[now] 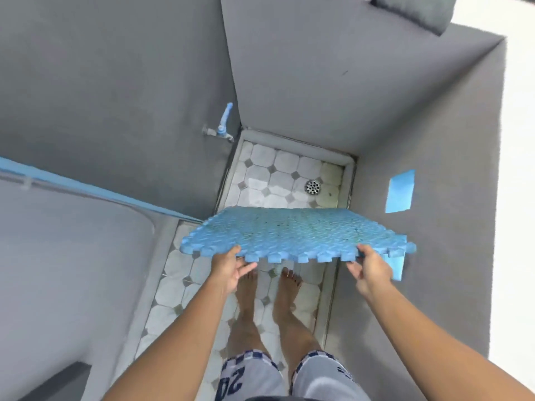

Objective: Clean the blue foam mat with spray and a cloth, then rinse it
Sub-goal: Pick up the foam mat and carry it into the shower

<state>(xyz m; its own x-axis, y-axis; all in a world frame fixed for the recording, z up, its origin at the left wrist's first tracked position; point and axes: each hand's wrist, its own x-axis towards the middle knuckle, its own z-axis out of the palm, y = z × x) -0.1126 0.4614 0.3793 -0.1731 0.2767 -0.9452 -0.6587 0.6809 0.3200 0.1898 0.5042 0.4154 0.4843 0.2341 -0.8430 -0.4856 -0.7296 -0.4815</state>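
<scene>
As the left hand (pixel 231 269) and right hand (pixel 369 270) pinch the notched near edge of the blue foam mat (pixel 295 231), thumbs above, fingers beneath, it extends level away from them over the tiled floor (pixel 179 287), seemingly light and fairly stiff, best held by its edges; a tap (pixel 223 125) and drain (pixel 312 186) lie beyond.

Blue foam mat (pixel 295 233): a square interlocking tile with toothed puzzle edges and a textured top face flecked with dark specks, held roughly level above the tiled floor (pixel 278 175), its near edge gripped by the left hand (pixel 228 270) and right hand (pixel 369 270).
</scene>
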